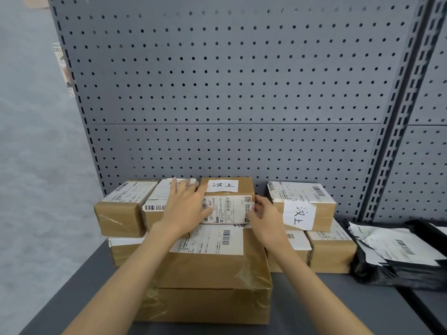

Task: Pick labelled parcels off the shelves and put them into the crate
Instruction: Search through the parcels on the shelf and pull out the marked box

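A grey pegboard shelf (72,281) is carrying stacked cardboard parcels. The large taped carton (208,281) in front is bearing a small labelled box (227,201). The left hand (183,209) is lying spread, fingers straight, against the box's left end; the right hand (263,213) is curling its fingers on the right end. The box is looking stiff and light, tape slick, so squeezing both ends seems best.

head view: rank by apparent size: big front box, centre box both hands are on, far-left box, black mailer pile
1. big front box, also nearest, so its lead is partly perspective.
2. black mailer pile, cut off at the frame edge.
3-4. centre box and far-left box: look alike, hands cover part; no ranking.
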{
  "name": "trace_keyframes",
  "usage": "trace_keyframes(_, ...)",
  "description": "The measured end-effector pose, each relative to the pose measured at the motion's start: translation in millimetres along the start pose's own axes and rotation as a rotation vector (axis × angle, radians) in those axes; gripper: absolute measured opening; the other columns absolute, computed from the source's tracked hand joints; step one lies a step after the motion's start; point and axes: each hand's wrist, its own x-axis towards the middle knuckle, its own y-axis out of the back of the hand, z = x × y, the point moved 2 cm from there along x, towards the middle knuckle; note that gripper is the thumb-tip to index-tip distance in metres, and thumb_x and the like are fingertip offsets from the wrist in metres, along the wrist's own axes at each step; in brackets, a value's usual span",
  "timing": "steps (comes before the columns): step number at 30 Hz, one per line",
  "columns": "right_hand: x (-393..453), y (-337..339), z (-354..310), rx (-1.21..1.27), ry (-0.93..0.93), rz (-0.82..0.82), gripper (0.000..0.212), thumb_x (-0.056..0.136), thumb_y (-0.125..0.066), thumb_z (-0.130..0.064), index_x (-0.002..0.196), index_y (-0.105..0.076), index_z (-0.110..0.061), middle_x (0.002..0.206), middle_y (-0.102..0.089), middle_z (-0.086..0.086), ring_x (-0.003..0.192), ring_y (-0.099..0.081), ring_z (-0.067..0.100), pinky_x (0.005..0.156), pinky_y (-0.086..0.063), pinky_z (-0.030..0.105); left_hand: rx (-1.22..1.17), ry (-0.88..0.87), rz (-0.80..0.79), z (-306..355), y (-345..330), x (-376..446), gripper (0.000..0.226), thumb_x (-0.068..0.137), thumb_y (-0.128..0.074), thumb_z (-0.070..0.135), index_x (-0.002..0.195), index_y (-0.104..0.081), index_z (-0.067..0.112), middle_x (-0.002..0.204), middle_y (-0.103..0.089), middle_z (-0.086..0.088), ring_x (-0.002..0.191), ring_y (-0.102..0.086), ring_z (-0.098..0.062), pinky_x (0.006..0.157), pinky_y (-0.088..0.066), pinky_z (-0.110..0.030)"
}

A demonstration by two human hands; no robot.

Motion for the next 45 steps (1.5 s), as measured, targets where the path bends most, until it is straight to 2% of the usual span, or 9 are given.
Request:
trace_keyframes(4, -2.7, 2.9, 0.5, 0.033, -0.027, -0.011, 0.046, 0.094, -0.046, -0.007, 0.139, -0.04, -0.006, 0.132, -0.058, 0.008, 0.118, -0.056, 0.019, 0.097, -0.048, 0.03, 0.039, -0.016, 0.054, 4.5, 2.5, -3.6, 0.074, 0.089, -0.047, 0.053, 0.148, -0.018, 0.019, 0.158, -0.003, -0.012, 0.144, 0.006, -0.028, 0.113, 0.012, -0.042)
trace_keyframes(8, -15.4, 6.4, 5.9, 0.039, -0.035, 0.033, 0.041, 0.093, -0.052, -0.012, 0.133, -0.048, -0.007, 0.104, -0.063, -0.008, 0.088, -0.056, -0.001, 0.062, -0.04, -0.003, -0.212, -0.028, 0.293, 5.5, 17.0, -27.6, 0.063, 0.087, -0.057, 0.043, 0.14, -0.037, 0.016, 0.151, -0.026, -0.011, 0.142, -0.014, -0.026, 0.116, -0.005, -0.039)
trace_keyframes(10, -22.5, 7.8, 12.0, 0.029, -0.041, 0.08, 0.03, 0.092, -0.055, -0.012, 0.121, -0.057, -0.01, 0.083, -0.055, -0.017, 0.073, -0.052, -0.003, 0.055, -0.043, 0.002, -0.34, -0.002, 0.444, -0.2, 23.6, -45.1, 0.043, 0.086, -0.063, 0.031, 0.123, -0.053, 0.012, 0.131, -0.048, -0.009, 0.126, -0.039, -0.025, 0.104, -0.033, -0.035)
trace_keyframes(13, -33.9, 5.8, 17.1, 0.001, -0.049, 0.135, 0.012, 0.09, -0.058, -0.016, 0.1, -0.063, -0.018, 0.077, -0.055, -0.014, 0.082, -0.06, 0.017, 0.07, -0.051, 0.031, -0.418, 0.076, 0.539, -12.0, 25.6, -69.7, 0.018, 0.083, -0.066, 0.016, 0.099, -0.06, 0.009, 0.101, -0.056, -0.006, 0.098, -0.05, -0.022, 0.082, -0.035, -0.024)
trace_keyframes(19, -52.9, -3.3, 15.1, -0.028, -0.085, 0.024, 0.04, 0.088, -0.056, -0.019, 0.128, -0.053, -0.015, 0.124, -0.057, 0.009, 0.114, -0.054, 0.028, 0.095, -0.048, 0.046, -0.504, 0.191, 0.433, -24.2, 13.7, -101.8, 0.012, 0.082, -0.066, 0.011, 0.091, -0.058, 0.011, 0.092, -0.052, 0.001, 0.088, -0.049, -0.017, 0.075, -0.036, -0.024)
trace_keyframes(26, -75.1, 2.8, 15.2, -0.046, -0.093, -0.014, 0.045, 0.089, -0.055, -0.014, 0.133, -0.049, -0.011, 0.127, -0.053, 0.012, 0.119, -0.049, 0.026, 0.102, -0.042, 0.041, -0.612, 0.508, 0.243, -36.8, -0.2, -132.2, 0.02, 0.08, -0.068, 0.031, 0.094, -0.058, 0.021, 0.102, -0.054, 0.0, 0.096, -0.052, -0.017, 0.072, -0.039, -0.029)
trace_keyframes(31, -82.2, 2.5, 16.7, 0.01, -0.146, -0.046, 0.054, 0.089, -0.056, -0.015, 0.14, -0.038, -0.014, 0.134, -0.048, 0.009, 0.12, -0.05, 0.025, 0.103, -0.042, 0.041, -0.758, 0.719, 0.048, -43.7, -9.2, -148.8, 0.052, 0.079, -0.068, 0.044, 0.116, -0.051, 0.012, 0.122, -0.054, -0.007, 0.111, -0.052, -0.025, 0.089, -0.042, -0.037)
trace_keyframes(38, -91.3, 3.6, 23.6, 0.238, -0.413, -0.107, 0.055, 0.087, -0.061, -0.028, 0.133, -0.041, -0.006, 0.125, -0.058, 0.011, 0.108, -0.058, 0.026, 0.072, -0.047, 0.028, -0.763, 0.745, -0.093, -40.3, -9.0, -152.6, 0.087, 0.064, -0.064, 0.069, 0.132, -0.042, 0.018, 0.13, -0.055, -0.003, 0.118, -0.052, -0.026, 0.098, -0.042, -0.043)
trace_keyframes(45, -94.4, 5.6, 25.1, 0.291, -0.5, -0.24, 0.067, 0.087, -0.059, -0.039, 0.143, -0.027, -0.021, 0.123, -0.052, 0.001, 0.111, -0.052, 0.023, 0.091, -0.044, 0.036, -0.468, 0.751, -0.175, -31.8, -8.6, -140.8, 0.093, 0.06, -0.05, 0.085, 0.127, -0.043, 0.02, 0.122, -0.059, 0.0, 0.112, -0.055, -0.027, 0.084, -0.041, -0.04)
